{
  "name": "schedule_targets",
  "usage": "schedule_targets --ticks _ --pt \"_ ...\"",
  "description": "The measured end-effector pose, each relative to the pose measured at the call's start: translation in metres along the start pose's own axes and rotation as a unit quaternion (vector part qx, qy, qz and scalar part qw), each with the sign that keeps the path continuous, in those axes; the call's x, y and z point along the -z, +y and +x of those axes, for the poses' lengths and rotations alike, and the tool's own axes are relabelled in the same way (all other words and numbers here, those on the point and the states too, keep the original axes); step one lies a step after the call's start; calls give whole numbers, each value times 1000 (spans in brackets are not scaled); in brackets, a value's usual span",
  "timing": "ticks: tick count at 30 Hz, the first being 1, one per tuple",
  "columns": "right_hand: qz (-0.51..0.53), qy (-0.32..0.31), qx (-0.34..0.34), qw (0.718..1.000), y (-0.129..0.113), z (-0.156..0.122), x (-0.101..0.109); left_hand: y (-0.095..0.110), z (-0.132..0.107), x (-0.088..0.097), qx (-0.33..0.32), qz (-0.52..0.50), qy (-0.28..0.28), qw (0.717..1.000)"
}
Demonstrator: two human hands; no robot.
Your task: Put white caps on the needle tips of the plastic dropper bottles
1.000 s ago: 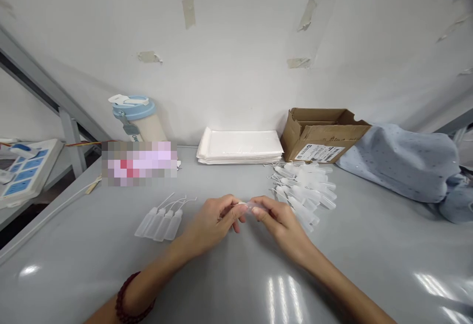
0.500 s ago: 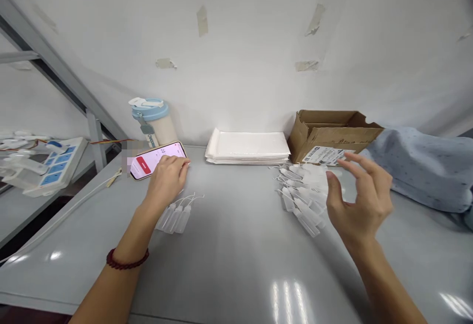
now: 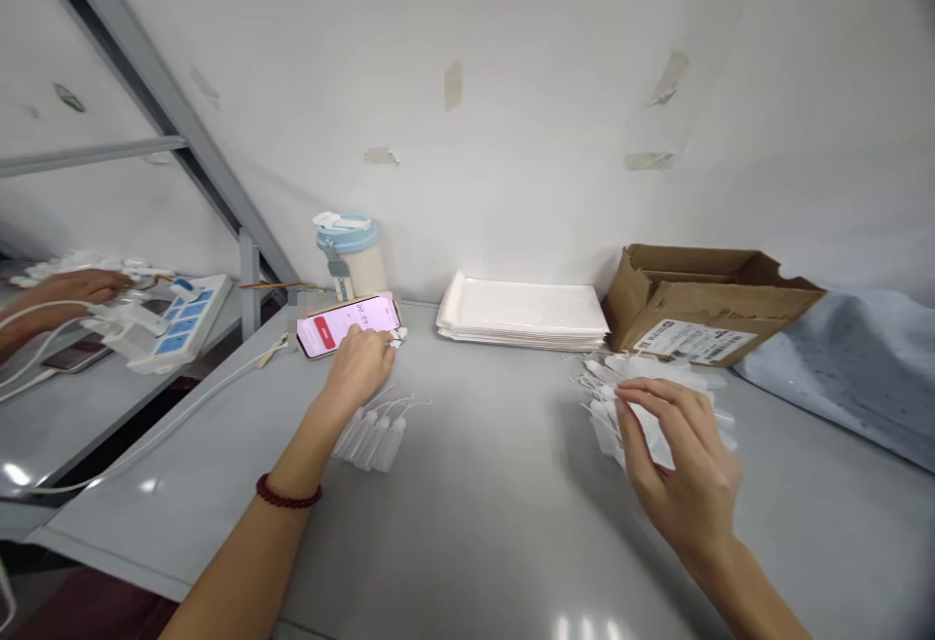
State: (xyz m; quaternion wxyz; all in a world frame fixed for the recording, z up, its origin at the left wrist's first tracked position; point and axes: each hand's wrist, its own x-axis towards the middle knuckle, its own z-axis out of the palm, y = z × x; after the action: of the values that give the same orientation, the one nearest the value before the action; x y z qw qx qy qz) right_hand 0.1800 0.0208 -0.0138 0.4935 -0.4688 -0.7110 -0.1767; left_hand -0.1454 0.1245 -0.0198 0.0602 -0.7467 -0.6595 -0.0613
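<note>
Left hand over phone, grip indeterminable; right hand, fingers nearly meeting, hold indeterminable, is at the piled bottles on the tabletop: apparently a picking step, calling for one bottle's clean separation.

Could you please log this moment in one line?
left hand: at phone, grip unclear | right hand: at bottle pile, grip unclear | bottle row: on table | box: behind pile

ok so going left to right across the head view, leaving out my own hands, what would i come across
A co-worker's hand → power strip → row of small bottles with thin tubes → stack of flat white packets → pile of bottles → blue-gray cloth
</note>
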Motion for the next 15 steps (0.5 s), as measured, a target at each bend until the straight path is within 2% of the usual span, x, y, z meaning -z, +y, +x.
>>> schedule_targets --ticks 5,10,13,15 --pt "65 -65 12 996 -21 -6 -12 2 -1 0 1 -18 -9 1000" --pt "119 -247 77 959 -66 6 -31 5 -2 -2 -8 -40 -3 999" --pt "117 -342 98 927 -94 12 -51 7 -2 -3 -19 -50 5 999" --pt "107 -383 99 912 -110 13 -67 8 -2 -4 -33 -57 7 998"
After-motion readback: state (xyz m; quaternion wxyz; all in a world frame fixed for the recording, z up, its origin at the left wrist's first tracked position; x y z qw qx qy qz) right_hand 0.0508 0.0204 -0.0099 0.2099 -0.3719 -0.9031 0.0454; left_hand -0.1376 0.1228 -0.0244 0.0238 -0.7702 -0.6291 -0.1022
